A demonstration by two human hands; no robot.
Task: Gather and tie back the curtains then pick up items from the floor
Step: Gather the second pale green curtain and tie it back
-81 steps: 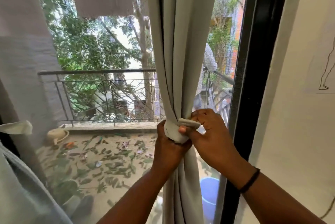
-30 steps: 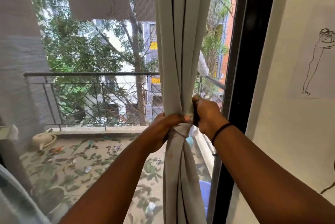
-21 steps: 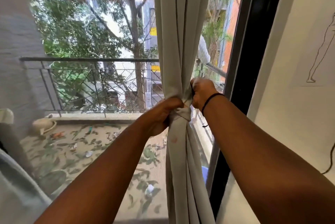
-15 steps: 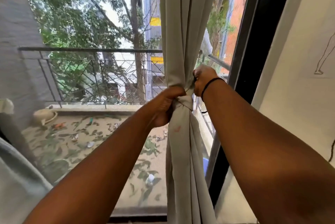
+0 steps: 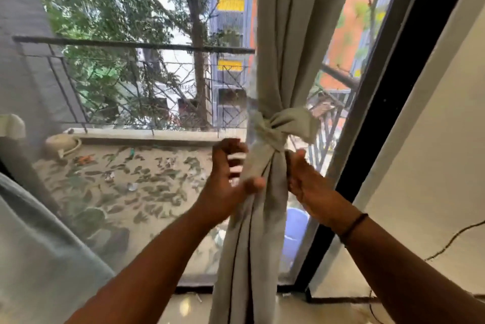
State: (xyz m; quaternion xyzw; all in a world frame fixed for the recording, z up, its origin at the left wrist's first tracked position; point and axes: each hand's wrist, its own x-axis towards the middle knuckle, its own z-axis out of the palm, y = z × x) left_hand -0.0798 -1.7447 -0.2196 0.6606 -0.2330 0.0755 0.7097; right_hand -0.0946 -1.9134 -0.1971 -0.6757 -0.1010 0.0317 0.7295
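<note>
The beige curtain (image 5: 278,34) hangs gathered into one bundle in front of the window. A knot (image 5: 275,126) of the same fabric cinches it at mid height. My left hand (image 5: 228,179) is just left of the bundle below the knot, blurred, its fingers loosely curled and its thumb against the fabric. My right hand (image 5: 301,179) lies flat against the bundle's right side below the knot, fingers straight. No floor items are in either hand.
A black window frame (image 5: 380,119) and a white wall (image 5: 433,140) stand on the right, with a thin cable (image 5: 459,237) on the wall. Outside are a leaf-strewn balcony (image 5: 131,187), a railing (image 5: 131,45) and a blue bucket (image 5: 296,226). Pale cloth (image 5: 39,258) fills the lower left.
Both hands have let go of the knot and dropped below it. The tied knot now shows. The view has tilted down to the floor edge.
</note>
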